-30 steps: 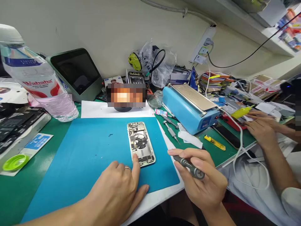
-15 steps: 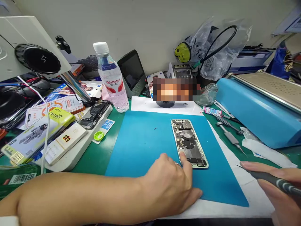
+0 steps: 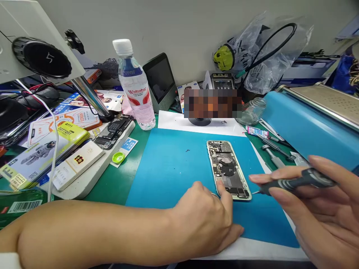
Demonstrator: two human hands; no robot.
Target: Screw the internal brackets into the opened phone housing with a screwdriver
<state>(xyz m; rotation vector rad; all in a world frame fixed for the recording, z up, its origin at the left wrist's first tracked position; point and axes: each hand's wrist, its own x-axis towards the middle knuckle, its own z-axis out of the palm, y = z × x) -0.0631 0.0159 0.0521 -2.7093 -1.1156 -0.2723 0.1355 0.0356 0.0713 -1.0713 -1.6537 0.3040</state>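
An opened phone [image 3: 228, 170] lies on the blue mat, its insides facing up: a board along the left, dark parts and a round pale patch in the middle. My left hand [image 3: 207, 215] steadies it, fingers curled, the index fingertip pressed on its lower left edge and the thumb stretched out on the mat. In my right hand [image 3: 316, 209] is a small dark precision screwdriver [image 3: 291, 184], pinched between thumb and fingers. Its thin tip points left, close to the phone's lower right corner; whether it touches cannot be made out.
Left of the mat [image 3: 157, 168] stand a water bottle [image 3: 137, 93], a second opened phone [image 3: 113, 130], a battery box [image 3: 47, 149] and a microscope-like device [image 3: 42, 56]. Right of it lie another screwdriver [image 3: 273, 157], a glass jar [image 3: 254, 110] and a blue machine [image 3: 303, 130]. Dark specks [image 3: 187, 151] dot the mat.
My right hand has moved left and slightly up with the screwdriver, bringing its tip from the mat's right edge to beside the phone. My left hand stays on the phone; the view has shifted slightly.
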